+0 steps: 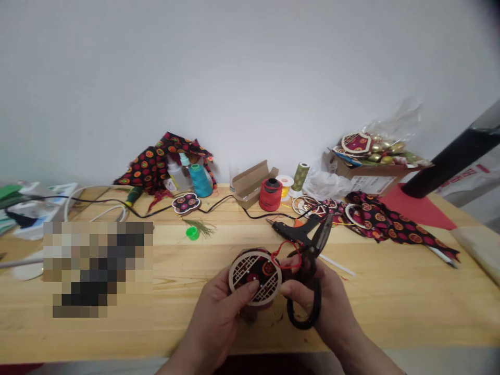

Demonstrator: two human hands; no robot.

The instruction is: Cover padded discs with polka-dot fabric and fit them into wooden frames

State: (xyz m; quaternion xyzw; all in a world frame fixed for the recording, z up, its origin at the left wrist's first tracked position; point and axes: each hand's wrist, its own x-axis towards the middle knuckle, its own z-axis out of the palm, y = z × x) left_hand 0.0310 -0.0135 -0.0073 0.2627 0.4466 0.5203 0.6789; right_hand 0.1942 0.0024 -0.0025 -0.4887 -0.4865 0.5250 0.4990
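Observation:
My left hand (222, 307) is closed on a round wooden lattice ornament (255, 276) with patterned dark fabric behind it; the thumb rests on its face. A red cord loop (287, 255) rises from the ornament's right edge. My right hand (324, 302) grips black-handled scissors (312, 260), blades pointing up and away, right beside the red loop. Both hands are just above the near middle of the wooden table (390, 297).
A black glue gun (292, 232) with its cable lies just behind the hands. Thread spools (200, 179), a red tape roll (270, 194), a small cardboard box (250, 182), patterned fabric (386, 221), wooden rings and a box of ornaments (371, 156) line the back. A green cap (192, 233) lies left.

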